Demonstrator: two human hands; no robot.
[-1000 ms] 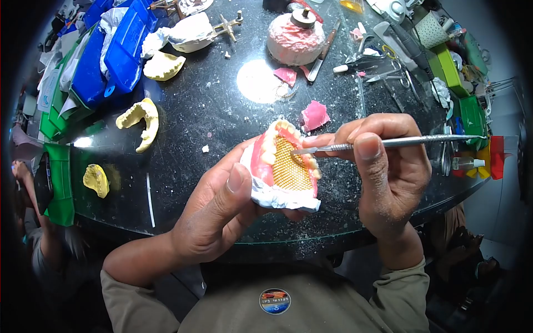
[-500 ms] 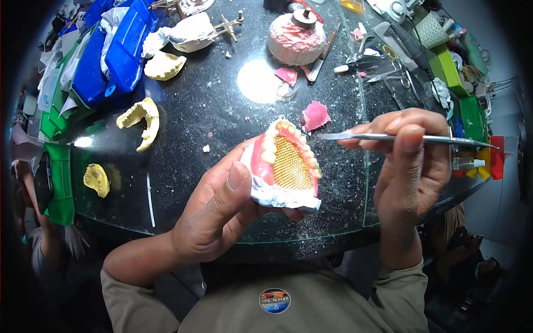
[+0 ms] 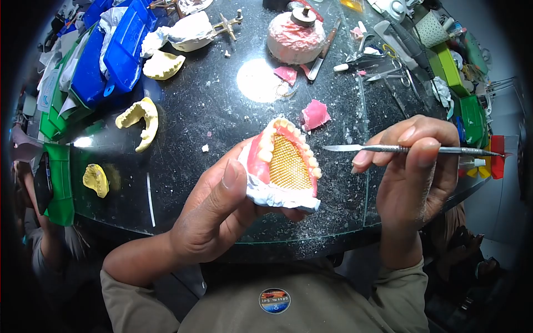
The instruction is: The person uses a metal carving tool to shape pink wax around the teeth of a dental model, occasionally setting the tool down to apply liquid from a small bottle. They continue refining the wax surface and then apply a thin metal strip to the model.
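My left hand is closed round a white plaster dental model, with the thumb on its left side. On the model sits a denture with pink gum, a curved row of pale teeth and gold mesh across the palate. A slim metal wax carver is pinched between the thumb and fingers of my right hand. Its flat blade points left and stands just right of the teeth, apart from them. Beyond the denture a piece of pink wax lies on the table.
Yellow plaster casts lie at the left, near blue bins. A pink-smeared round flask stands at the back beside a knife. Scissors and other tools lie back right. Crumbs litter the dark table.
My right hand has moved right and slightly down with the carver, so the blade is farther from the teeth. My left hand has shifted the model slightly left.
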